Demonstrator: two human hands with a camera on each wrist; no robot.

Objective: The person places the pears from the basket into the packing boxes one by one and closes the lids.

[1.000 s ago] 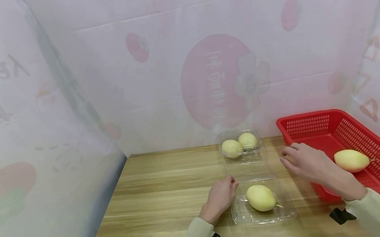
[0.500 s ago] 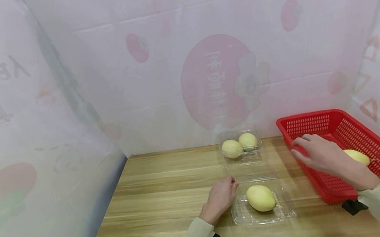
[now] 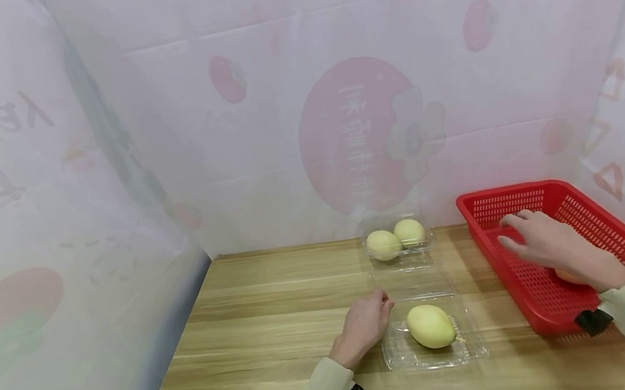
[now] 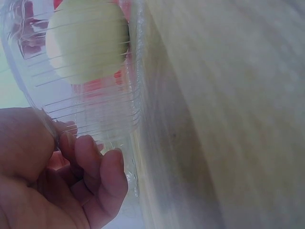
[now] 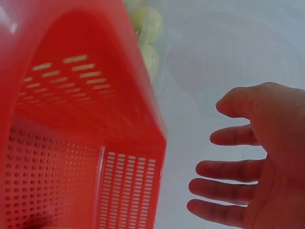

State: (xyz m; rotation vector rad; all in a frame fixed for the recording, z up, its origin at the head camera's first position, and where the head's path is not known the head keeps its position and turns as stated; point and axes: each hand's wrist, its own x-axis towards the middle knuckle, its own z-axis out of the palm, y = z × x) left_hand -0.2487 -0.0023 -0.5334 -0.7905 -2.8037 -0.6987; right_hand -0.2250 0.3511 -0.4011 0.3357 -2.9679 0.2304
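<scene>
My left hand (image 3: 363, 329) is at the left edge of an open clear plastic clamshell box (image 3: 475, 349), and in the left wrist view its thumb and fingers pinch the rim (image 4: 47, 121). One pale yellow oval fruit (image 3: 431, 325) lies in the front half of this box. Over the red plastic basket (image 3: 503, 277) hangs my right hand (image 3: 551, 247), fingers spread and nothing in them, as the right wrist view also shows. A yellow fruit (image 3: 569, 277) in the basket is mostly hidden behind my right hand and wrist.
Behind the open lid stands another clear box (image 3: 371, 255) with two pale yellow fruits (image 3: 383, 246) in it. The wooden table (image 3: 257, 311) ends at a printed white cloth (image 3: 264, 195) at the back and sides. The basket takes up the table's right side.
My right hand has moved right, from beside the basket to over it, and now covers most of the fruit there. My left hand has stayed at the box's edge.
</scene>
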